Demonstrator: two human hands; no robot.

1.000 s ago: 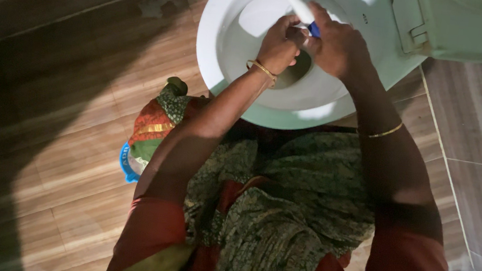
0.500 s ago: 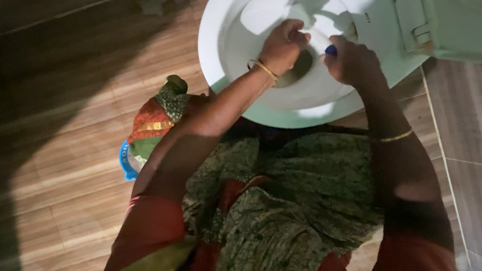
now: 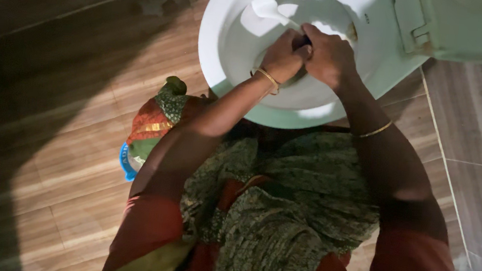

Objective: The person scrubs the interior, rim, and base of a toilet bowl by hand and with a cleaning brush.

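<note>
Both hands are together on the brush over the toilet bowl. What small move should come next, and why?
Probably a short push of the brush along the far inner wall of the toilet bowl. The left hand and right hand are closed side by side on its handle above the drain, and the white brush end already lies against that wall, so a stroke there seems the natural step.
</note>
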